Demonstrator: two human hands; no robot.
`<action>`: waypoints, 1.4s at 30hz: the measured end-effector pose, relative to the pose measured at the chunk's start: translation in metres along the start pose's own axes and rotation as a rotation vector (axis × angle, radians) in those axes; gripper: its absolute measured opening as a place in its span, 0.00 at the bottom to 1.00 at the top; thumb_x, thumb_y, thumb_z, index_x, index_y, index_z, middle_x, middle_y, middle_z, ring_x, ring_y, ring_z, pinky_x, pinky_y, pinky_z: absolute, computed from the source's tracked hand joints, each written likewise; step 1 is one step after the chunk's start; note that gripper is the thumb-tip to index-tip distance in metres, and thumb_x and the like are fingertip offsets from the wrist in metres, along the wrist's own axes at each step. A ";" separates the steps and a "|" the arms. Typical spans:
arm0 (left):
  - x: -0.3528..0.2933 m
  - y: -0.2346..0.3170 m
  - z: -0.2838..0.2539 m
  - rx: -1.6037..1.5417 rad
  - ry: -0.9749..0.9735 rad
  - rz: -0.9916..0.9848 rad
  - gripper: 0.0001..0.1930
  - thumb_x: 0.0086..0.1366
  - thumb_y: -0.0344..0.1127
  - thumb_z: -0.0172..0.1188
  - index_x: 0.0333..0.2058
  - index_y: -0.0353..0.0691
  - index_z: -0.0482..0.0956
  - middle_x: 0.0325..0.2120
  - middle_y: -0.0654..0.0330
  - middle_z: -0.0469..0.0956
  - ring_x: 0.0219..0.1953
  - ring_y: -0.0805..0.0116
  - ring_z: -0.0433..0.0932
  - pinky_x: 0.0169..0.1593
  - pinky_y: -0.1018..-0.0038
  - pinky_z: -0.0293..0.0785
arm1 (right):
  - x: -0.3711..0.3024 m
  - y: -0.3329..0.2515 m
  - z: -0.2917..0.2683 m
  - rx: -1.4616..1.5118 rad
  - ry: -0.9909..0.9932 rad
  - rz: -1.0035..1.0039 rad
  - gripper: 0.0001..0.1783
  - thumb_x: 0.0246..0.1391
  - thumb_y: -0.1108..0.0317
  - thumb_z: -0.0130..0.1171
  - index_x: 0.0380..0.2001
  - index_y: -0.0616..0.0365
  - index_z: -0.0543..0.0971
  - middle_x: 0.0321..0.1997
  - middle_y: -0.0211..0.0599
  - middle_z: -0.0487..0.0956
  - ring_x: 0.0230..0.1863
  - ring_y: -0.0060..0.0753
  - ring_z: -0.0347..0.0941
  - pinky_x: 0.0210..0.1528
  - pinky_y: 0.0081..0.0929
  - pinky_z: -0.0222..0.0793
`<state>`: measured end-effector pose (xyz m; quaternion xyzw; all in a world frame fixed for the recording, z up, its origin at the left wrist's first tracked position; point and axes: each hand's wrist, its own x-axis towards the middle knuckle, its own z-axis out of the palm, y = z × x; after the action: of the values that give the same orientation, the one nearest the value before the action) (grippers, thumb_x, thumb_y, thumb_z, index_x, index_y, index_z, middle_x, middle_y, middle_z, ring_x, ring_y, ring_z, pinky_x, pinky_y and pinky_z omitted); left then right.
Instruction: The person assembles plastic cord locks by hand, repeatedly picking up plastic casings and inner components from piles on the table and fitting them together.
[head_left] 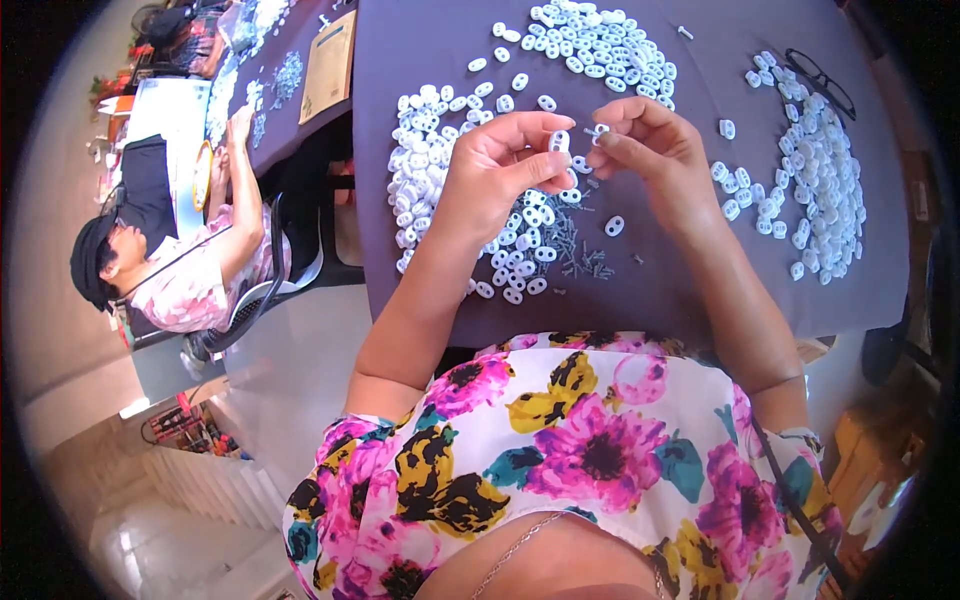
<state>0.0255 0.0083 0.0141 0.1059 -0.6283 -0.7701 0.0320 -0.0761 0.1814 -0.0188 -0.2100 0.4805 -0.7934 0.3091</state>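
Above the dark tabletop, my left hand (490,175) pinches a small white oval plastic piece (560,143) with two holes, between thumb and fingertips. Close to its right, my right hand (665,160) is closed at the fingertips on a small screw (594,131); a bit of white shows beside it, too small to make out. The two hands are a little apart. Under and beside them lie a heap of loose screws (575,250) and a large pile of white two-hole pieces (420,160), partly covered by my left hand.
More white pieces form a pile (600,45) at the far middle and another pile (825,190) at the right. Black-framed glasses (820,82) lie at the far right. A single screw (685,32) rests far back. At left, a person (190,260) sits working at another table.
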 end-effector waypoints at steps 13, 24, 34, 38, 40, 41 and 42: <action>-0.008 -0.003 0.010 0.209 0.053 0.087 0.15 0.61 0.22 0.57 0.48 0.31 0.76 0.36 0.55 0.79 0.35 0.71 0.80 0.42 0.75 0.79 | -0.006 -0.002 0.002 0.000 -0.070 -0.010 0.07 0.56 0.74 0.58 0.37 0.63 0.77 0.31 0.32 0.79 0.32 0.21 0.75 0.35 0.18 0.71; -0.008 -0.010 0.007 0.252 0.017 0.035 0.14 0.62 0.22 0.55 0.47 0.31 0.73 0.38 0.56 0.80 0.37 0.70 0.80 0.43 0.75 0.78 | -0.006 0.010 0.005 -0.049 -0.021 -0.097 0.05 0.56 0.76 0.58 0.37 0.63 0.76 0.33 0.32 0.79 0.36 0.21 0.76 0.39 0.19 0.73; -0.012 -0.010 0.006 0.185 0.093 0.042 0.11 0.62 0.22 0.55 0.44 0.29 0.77 0.35 0.58 0.79 0.34 0.74 0.80 0.41 0.78 0.79 | -0.007 0.011 0.009 -0.038 -0.026 -0.057 0.06 0.55 0.77 0.57 0.37 0.63 0.76 0.32 0.32 0.79 0.33 0.20 0.75 0.37 0.18 0.72; -0.015 -0.003 0.007 0.187 0.100 0.033 0.13 0.60 0.21 0.56 0.45 0.31 0.78 0.35 0.60 0.79 0.34 0.75 0.78 0.41 0.79 0.78 | -0.007 0.010 0.008 -0.071 -0.040 -0.016 0.06 0.55 0.78 0.57 0.37 0.64 0.77 0.31 0.32 0.79 0.31 0.19 0.74 0.35 0.17 0.70; -0.016 0.001 0.008 0.202 0.092 0.039 0.14 0.60 0.21 0.56 0.45 0.32 0.78 0.34 0.61 0.78 0.34 0.76 0.78 0.41 0.79 0.77 | -0.007 0.010 0.008 -0.072 -0.054 0.001 0.07 0.54 0.77 0.57 0.37 0.64 0.78 0.30 0.31 0.79 0.30 0.19 0.73 0.35 0.17 0.70; -0.016 0.001 0.008 0.218 0.083 0.044 0.15 0.60 0.20 0.56 0.46 0.33 0.78 0.33 0.62 0.78 0.33 0.76 0.77 0.41 0.80 0.77 | -0.007 0.010 0.007 -0.072 -0.055 0.002 0.07 0.54 0.77 0.57 0.37 0.64 0.78 0.30 0.31 0.79 0.30 0.19 0.73 0.35 0.17 0.70; -0.016 0.001 0.007 0.217 0.083 0.044 0.15 0.60 0.20 0.56 0.46 0.33 0.78 0.33 0.62 0.78 0.33 0.76 0.77 0.41 0.80 0.77 | -0.007 0.010 0.007 -0.084 -0.056 0.006 0.07 0.54 0.78 0.57 0.37 0.64 0.78 0.30 0.31 0.79 0.30 0.19 0.73 0.35 0.17 0.70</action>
<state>0.0399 0.0182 0.0184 0.1268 -0.7083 -0.6915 0.0634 -0.0639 0.1782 -0.0247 -0.2436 0.5050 -0.7655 0.3157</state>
